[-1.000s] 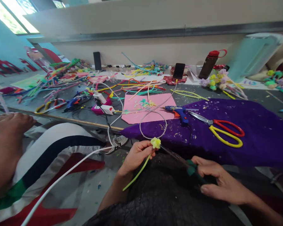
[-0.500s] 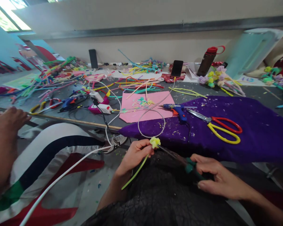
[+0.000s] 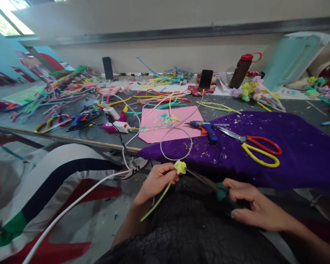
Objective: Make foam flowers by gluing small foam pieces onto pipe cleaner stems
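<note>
Between the thumb and fingers of my left hand (image 3: 161, 179) is a small yellow pipe-cleaner flower (image 3: 180, 167), its green stem (image 3: 155, 206) hanging down to the lower left. My right hand (image 3: 250, 205) is closed around the dark green handles of a pair of scissors (image 3: 202, 179). Their blades point left, and the tips meet the right side of the flower; whether they are parted there is too small to tell. Both hands are above my dark, creased lap covering (image 3: 181, 223), just in front of the table edge.
On the purple cloth (image 3: 297, 146) lie red-and-yellow-handled scissors (image 3: 260, 150) and a blue glue gun (image 3: 209, 130). A looped white cable crosses a pink sheet (image 3: 151, 135). Pipe cleaners, a bottle (image 3: 240, 71) and a phone (image 3: 206, 79) stand behind. Another person's leg (image 3: 71, 157) is at left.
The other person's hand at the left has dropped away from the table edge, and a thin blue-green piece shows near it. My hands, the flower and the scissors hold almost the same position.
</note>
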{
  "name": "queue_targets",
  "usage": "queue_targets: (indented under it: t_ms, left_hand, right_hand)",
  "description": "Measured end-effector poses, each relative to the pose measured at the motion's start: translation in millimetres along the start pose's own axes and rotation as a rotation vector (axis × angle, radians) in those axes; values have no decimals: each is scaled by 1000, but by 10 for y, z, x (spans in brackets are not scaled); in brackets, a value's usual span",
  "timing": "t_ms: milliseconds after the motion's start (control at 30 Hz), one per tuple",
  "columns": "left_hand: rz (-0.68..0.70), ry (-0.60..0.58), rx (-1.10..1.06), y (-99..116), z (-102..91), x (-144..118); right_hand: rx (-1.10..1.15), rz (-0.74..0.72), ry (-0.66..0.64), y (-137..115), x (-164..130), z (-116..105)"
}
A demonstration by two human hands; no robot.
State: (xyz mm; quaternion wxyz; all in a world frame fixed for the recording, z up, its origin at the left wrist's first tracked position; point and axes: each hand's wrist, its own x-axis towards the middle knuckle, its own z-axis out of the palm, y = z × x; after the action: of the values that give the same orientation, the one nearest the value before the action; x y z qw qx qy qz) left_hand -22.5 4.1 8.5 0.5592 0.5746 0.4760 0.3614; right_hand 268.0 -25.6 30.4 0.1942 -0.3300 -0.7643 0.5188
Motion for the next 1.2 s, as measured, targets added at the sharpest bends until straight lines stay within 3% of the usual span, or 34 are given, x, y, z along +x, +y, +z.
queue_targets:
  t_ms: [867,1200]
  left_hand:
    - [11,-42,19,-30,-27,5]
    - [-12,30,-50,-43,-25,-8]
  right_hand:
    - [-29,-12,21,-1,-5,-6]
    - [72,-8,-32,5,2,-51]
